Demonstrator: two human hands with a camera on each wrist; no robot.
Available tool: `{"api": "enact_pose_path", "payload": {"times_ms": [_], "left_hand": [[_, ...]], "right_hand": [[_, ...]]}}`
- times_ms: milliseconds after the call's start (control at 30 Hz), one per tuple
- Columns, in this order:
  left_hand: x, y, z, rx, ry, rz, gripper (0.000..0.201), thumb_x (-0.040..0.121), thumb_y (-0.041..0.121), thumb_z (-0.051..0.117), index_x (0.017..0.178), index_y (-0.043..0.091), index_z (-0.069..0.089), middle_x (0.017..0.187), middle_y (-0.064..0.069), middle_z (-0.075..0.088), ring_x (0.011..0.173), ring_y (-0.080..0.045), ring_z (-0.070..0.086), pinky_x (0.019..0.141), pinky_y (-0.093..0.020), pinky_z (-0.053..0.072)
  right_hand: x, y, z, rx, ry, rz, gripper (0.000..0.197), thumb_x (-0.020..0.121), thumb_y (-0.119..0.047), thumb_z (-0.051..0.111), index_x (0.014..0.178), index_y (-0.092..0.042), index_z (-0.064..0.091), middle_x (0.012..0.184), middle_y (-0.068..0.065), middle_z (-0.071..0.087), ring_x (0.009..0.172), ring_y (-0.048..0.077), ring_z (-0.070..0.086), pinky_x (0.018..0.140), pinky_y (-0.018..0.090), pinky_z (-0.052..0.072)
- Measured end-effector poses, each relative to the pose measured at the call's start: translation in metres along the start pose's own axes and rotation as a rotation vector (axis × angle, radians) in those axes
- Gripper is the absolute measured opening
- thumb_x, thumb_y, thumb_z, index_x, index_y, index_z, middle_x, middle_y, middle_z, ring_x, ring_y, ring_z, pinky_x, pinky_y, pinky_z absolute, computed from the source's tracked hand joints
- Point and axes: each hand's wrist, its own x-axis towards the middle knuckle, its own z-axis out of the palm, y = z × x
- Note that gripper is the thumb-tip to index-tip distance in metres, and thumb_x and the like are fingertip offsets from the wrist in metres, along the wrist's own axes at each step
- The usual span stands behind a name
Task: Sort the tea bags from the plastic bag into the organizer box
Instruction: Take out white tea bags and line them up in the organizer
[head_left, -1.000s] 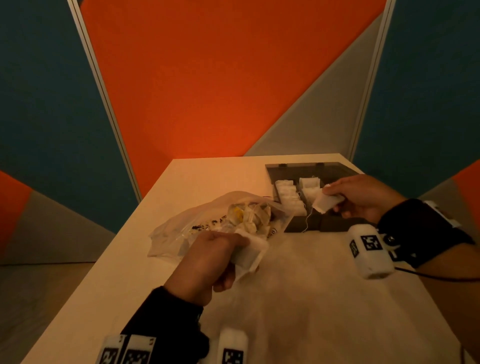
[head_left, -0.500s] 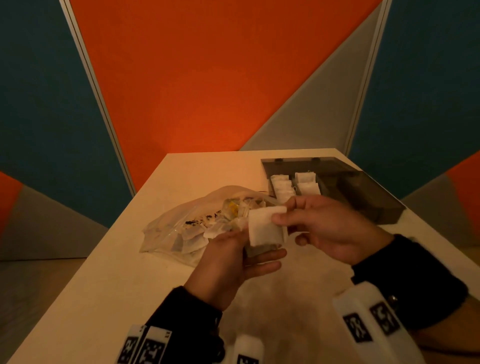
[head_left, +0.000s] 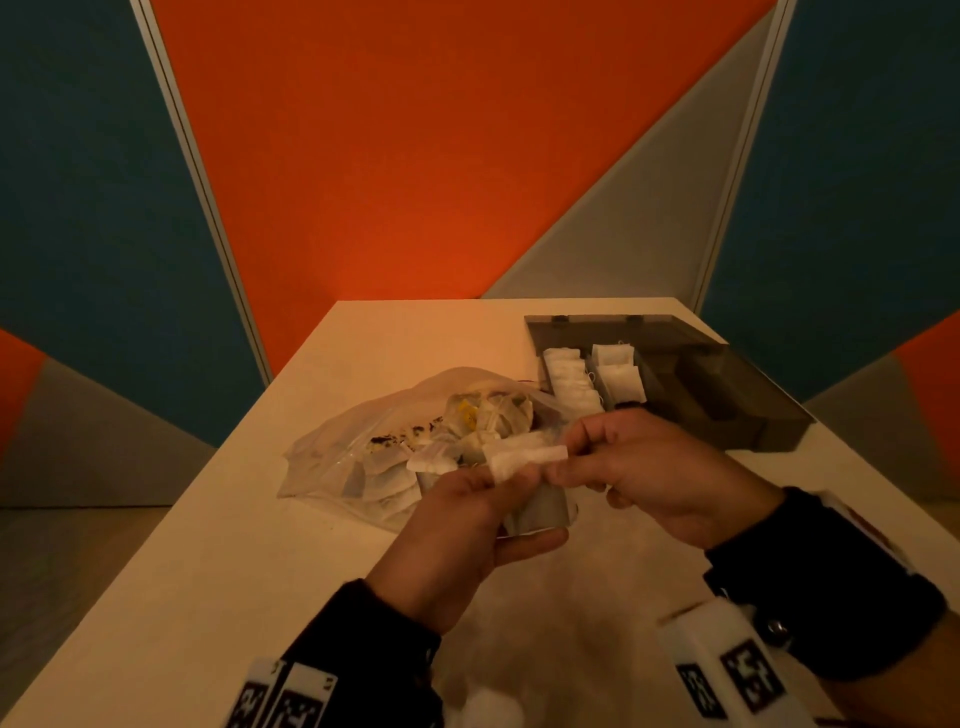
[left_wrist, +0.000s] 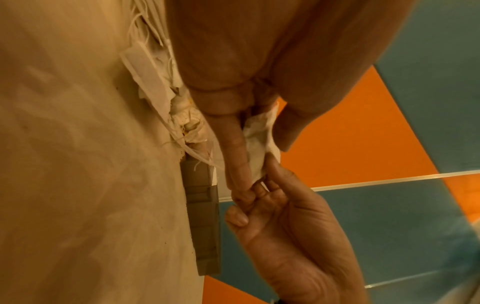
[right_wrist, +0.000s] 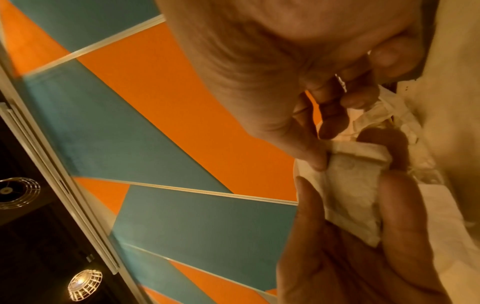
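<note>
My left hand (head_left: 511, 501) holds a small bunch of tea bags above the table. The top white tea bag (head_left: 527, 460) lies nearly edge-on, and my right hand (head_left: 569, 462) pinches its right end between thumb and forefinger. The right wrist view shows the tea bag (right_wrist: 350, 185) between the left hand's thumb and fingers, with the right thumb on its top edge. In the left wrist view both hands meet on the tea bag (left_wrist: 258, 144). The clear plastic bag (head_left: 374, 452) of tea bags lies just behind the hands. The grey organizer box (head_left: 727, 384) stands open at the back right, with white tea bags (head_left: 569, 382) in its left compartments.
The cream table (head_left: 234, 571) runs to a near left edge and a far edge at the orange and teal wall panels. The box's right compartments (head_left: 711, 374) look dark. Bare tabletop lies in front of the hands and left of the plastic bag.
My right hand left the organizer box, came back to the left hand and took hold of the top tea bag. That bag has since tipped from face-on to nearly edge-on.
</note>
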Motion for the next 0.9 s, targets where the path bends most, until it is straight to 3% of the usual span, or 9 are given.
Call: {"api": "enact_pose_path", "payload": {"times_ms": [200, 300, 367, 433, 567, 667, 767, 900], "left_hand": [[-0.001, -0.003, 0.001, 0.065, -0.007, 0.034, 0.023, 0.098, 0.009, 0.050, 0.108, 0.003, 0.069, 0.110, -0.020, 0.070, 0.104, -0.033, 0.068, 0.081, -0.037, 0.060], [-0.002, -0.004, 0.001, 0.125, -0.035, 0.025, 0.023, 0.099, 0.009, 0.049, 0.103, 0.003, 0.070, 0.107, -0.018, 0.071, 0.102, -0.030, 0.069, 0.082, -0.036, 0.060], [-0.003, -0.005, 0.002, 0.161, -0.056, 0.013, 0.023, 0.099, 0.010, 0.049, 0.100, 0.005, 0.072, 0.104, -0.016, 0.073, 0.098, -0.026, 0.071, 0.081, -0.036, 0.059], [-0.003, -0.006, 0.003, 0.176, -0.061, 0.003, 0.023, 0.099, 0.010, 0.050, 0.097, 0.008, 0.073, 0.100, -0.013, 0.074, 0.094, -0.022, 0.071, 0.080, -0.036, 0.060], [-0.004, -0.005, 0.004, 0.179, -0.060, -0.005, 0.022, 0.098, 0.008, 0.050, 0.101, 0.010, 0.072, 0.101, -0.013, 0.074, 0.093, -0.024, 0.071, 0.077, -0.035, 0.060], [-0.006, -0.003, 0.003, 0.186, -0.080, -0.006, 0.022, 0.098, 0.009, 0.050, 0.108, 0.007, 0.069, 0.106, -0.016, 0.073, 0.093, -0.024, 0.070, 0.075, -0.034, 0.060], [-0.009, 0.000, 0.006, 0.203, -0.119, -0.018, 0.023, 0.099, 0.010, 0.048, 0.109, 0.007, 0.069, 0.105, -0.017, 0.073, 0.090, -0.027, 0.072, 0.073, -0.034, 0.061], [-0.010, 0.004, 0.008, 0.211, -0.160, -0.048, 0.023, 0.100, 0.012, 0.047, 0.105, 0.008, 0.069, 0.100, -0.020, 0.073, 0.079, -0.029, 0.073, 0.068, -0.032, 0.061]], "right_hand": [[0.002, 0.003, -0.004, -0.017, -0.032, 0.005, 0.018, 0.078, -0.026, 0.078, 0.090, -0.013, 0.074, 0.077, -0.002, 0.062, 0.075, 0.016, 0.048, 0.062, 0.030, 0.037], [0.004, 0.002, -0.003, -0.020, -0.037, 0.006, 0.023, 0.077, -0.040, 0.076, 0.081, -0.018, 0.076, 0.065, -0.008, 0.057, 0.071, 0.013, 0.048, 0.061, 0.026, 0.037], [0.005, 0.001, -0.002, -0.004, -0.028, -0.007, 0.021, 0.080, -0.038, 0.075, 0.080, -0.017, 0.077, 0.055, -0.013, 0.057, 0.061, 0.006, 0.055, 0.054, 0.020, 0.042], [0.009, 0.001, -0.002, 0.005, -0.023, -0.027, 0.023, 0.083, -0.028, 0.075, 0.090, -0.007, 0.077, 0.052, -0.014, 0.059, 0.052, -0.004, 0.057, 0.045, 0.012, 0.042], [0.018, -0.002, -0.006, 0.045, 0.011, -0.019, 0.024, 0.080, -0.025, 0.076, 0.096, -0.007, 0.077, 0.073, -0.003, 0.061, 0.071, 0.010, 0.048, 0.062, 0.025, 0.034], [0.025, -0.006, -0.015, 0.145, 0.053, -0.012, 0.024, 0.082, -0.023, 0.074, 0.090, -0.001, 0.072, 0.068, 0.002, 0.050, 0.063, 0.013, 0.039, 0.057, 0.029, 0.027], [0.036, -0.005, -0.022, 0.175, 0.087, 0.013, 0.016, 0.083, -0.024, 0.073, 0.075, -0.013, 0.065, 0.062, -0.001, 0.047, 0.060, 0.012, 0.036, 0.055, 0.029, 0.025], [0.045, 0.009, -0.023, -0.026, 0.037, 0.090, 0.022, 0.083, -0.031, 0.074, 0.090, -0.011, 0.074, 0.068, -0.002, 0.057, 0.067, 0.015, 0.045, 0.059, 0.031, 0.033]]}}
